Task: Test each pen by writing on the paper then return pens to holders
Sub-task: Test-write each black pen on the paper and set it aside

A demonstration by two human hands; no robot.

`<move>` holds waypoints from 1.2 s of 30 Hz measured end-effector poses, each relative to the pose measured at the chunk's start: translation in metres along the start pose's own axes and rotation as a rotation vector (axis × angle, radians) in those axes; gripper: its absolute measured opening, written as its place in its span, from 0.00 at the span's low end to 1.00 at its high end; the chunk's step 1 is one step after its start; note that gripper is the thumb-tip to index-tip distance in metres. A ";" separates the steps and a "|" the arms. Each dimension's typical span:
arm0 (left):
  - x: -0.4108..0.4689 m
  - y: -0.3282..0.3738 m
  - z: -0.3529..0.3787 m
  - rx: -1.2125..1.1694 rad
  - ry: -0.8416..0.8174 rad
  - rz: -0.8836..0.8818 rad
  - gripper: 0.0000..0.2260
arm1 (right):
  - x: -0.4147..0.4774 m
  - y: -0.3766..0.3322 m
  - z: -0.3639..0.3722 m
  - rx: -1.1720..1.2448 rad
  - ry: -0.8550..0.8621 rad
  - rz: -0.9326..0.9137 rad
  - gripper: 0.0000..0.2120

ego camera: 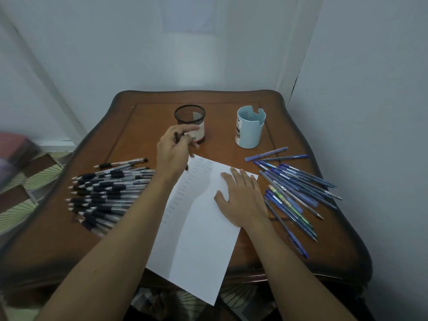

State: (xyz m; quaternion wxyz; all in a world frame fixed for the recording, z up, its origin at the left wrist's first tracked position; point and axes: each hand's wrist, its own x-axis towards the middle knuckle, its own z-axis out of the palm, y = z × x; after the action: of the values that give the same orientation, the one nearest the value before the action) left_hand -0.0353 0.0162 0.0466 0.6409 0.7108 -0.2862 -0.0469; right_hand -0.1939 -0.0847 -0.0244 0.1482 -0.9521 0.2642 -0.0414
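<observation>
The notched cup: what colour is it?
Light blue; the cup shows in the head view, behind the paper.

Worktop: dark brown wood, polished, slight sheen at the edges. Sheet: plain white paper, matt, smooth. Left holder: black wire mesh, metal by the look. Right holder: pale blue plastic, smooth, low gloss. Left pens: clear glossy plastic barrels, black rubbery grips. Right pens: blue plastic.

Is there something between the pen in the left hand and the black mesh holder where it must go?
Nothing visible. The left hand holds the pen right beside the black mesh holder, whose open top looks empty.
</observation>
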 end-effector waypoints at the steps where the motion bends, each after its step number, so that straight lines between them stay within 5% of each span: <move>1: 0.001 -0.002 0.002 -0.045 -0.012 -0.046 0.13 | 0.000 0.000 0.000 0.000 -0.003 -0.002 0.32; 6: 0.001 -0.011 0.017 -0.138 -0.149 -0.181 0.26 | 0.000 0.001 0.000 0.011 -0.001 -0.010 0.29; 11: 0.005 -0.029 0.022 -0.055 -0.176 -0.124 0.08 | 0.000 0.002 0.000 0.017 0.003 -0.021 0.29; 19: 0.014 -0.047 0.031 0.012 -0.156 -0.131 0.03 | 0.001 0.001 0.000 0.008 -0.006 -0.021 0.32; 36: 0.017 -0.069 0.032 0.185 -0.053 -0.120 0.08 | 0.001 0.002 0.001 0.008 -0.011 -0.017 0.33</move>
State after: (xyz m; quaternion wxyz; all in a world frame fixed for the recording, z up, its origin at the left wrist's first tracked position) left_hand -0.0111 -0.0190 -0.0182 0.5608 0.7812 -0.2630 -0.0771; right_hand -0.1940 -0.0862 -0.0261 0.1532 -0.9540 0.2550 -0.0383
